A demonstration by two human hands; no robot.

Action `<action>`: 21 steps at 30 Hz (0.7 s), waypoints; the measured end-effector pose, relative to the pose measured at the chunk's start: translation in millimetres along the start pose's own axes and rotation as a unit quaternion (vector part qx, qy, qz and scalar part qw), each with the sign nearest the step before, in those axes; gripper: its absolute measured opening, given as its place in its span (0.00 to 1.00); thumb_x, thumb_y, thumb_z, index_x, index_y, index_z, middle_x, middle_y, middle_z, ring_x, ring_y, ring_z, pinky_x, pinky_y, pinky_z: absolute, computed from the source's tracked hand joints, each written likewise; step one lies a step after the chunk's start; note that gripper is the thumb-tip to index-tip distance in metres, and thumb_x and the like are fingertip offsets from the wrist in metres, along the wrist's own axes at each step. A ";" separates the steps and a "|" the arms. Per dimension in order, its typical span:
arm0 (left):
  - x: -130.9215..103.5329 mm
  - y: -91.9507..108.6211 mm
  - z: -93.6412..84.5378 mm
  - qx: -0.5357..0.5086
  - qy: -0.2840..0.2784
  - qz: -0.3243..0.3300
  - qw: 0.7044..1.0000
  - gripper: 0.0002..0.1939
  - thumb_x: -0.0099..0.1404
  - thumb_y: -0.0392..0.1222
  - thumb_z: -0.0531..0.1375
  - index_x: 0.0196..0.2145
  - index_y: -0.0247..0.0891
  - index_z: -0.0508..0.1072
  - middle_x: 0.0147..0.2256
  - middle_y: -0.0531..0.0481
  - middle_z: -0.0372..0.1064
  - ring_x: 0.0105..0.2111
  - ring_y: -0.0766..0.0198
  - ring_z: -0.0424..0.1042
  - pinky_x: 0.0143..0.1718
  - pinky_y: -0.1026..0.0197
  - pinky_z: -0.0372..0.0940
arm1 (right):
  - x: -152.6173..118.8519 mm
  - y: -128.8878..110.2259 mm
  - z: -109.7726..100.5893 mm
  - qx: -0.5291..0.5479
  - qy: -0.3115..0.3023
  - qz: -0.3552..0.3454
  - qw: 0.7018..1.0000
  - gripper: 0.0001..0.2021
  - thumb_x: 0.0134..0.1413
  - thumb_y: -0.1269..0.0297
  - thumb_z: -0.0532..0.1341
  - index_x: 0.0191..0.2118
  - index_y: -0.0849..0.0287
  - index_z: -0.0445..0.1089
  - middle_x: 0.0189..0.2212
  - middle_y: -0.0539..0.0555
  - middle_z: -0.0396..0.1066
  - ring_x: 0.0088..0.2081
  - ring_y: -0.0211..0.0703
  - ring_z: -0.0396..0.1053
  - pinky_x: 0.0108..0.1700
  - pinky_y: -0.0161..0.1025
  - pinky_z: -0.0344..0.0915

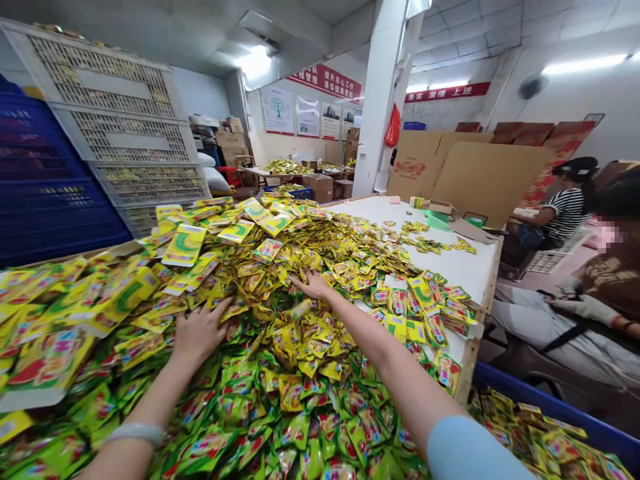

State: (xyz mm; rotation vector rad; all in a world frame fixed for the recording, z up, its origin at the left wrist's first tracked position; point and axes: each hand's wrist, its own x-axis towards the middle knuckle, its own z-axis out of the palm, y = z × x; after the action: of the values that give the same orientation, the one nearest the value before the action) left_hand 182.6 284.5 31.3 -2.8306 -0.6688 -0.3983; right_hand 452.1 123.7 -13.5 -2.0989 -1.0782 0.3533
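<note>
Across the broad white tabletop (470, 270), on its near side, I see a heap of small, shiny yellow packets (310, 340), with green-and-red packets (295, 430) spread closest to my camera. My left hand (200, 333), below a pale bangle (135, 433) on the forearm, lies open on the heap, palm down with fingers spread. My right hand (314, 285) reaches further in, also open, its fingertips among the yellow packets. Flat yellow cardboard boxes (184, 245) lie on top of the heap beyond my left hand and off to its left. At the right, beside the table's edge, a blue plastic crate (565, 417) holds more packets. A stack of white slatted crates (115, 80) leans at the far left, and a person in a striped shirt (565, 210) sits at the right.
</note>
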 end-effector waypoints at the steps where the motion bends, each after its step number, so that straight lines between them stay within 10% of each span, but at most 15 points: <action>1: -1.0 0.1 1.3 -0.003 0.001 -0.002 1.000 0.28 0.68 0.45 0.47 0.63 0.35 0.64 0.46 0.26 0.72 0.48 0.34 0.69 0.50 0.38 0.56 | -2.0 1.4 -3.4 -0.002 0.003 0.006 1.000 0.47 0.53 0.33 0.57 0.70 0.58 0.48 0.68 0.64 0.49 0.68 0.63 0.47 0.68 0.57 0.45; 8: 15.1 -0.7 0.2 0.002 -0.045 -0.038 0.998 0.34 0.67 0.51 0.50 0.66 0.33 0.56 0.44 0.34 0.75 0.49 0.36 0.70 0.54 0.40 0.53 | 36.1 15.3 -37.0 0.006 0.024 0.052 0.998 0.55 0.46 0.27 0.55 0.72 0.56 0.40 0.71 0.64 0.37 0.70 0.68 0.41 0.67 0.62 0.42; 21: 14.9 15.3 -10.3 0.009 -0.067 -0.040 0.997 0.26 0.70 0.42 0.44 0.62 0.33 0.62 0.52 0.38 0.68 0.49 0.44 0.69 0.55 0.41 0.54 | 49.2 42.0 -12.5 0.040 -0.032 0.023 0.998 0.48 0.55 0.30 0.50 0.71 0.59 0.43 0.72 0.56 0.39 0.71 0.56 0.37 0.70 0.53 0.38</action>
State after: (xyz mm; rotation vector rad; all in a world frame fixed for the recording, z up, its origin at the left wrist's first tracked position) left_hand 200.4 274.4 43.4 -2.8386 -0.8110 -0.2140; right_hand 513.4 140.7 -30.8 -2.0568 -1.0358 0.4804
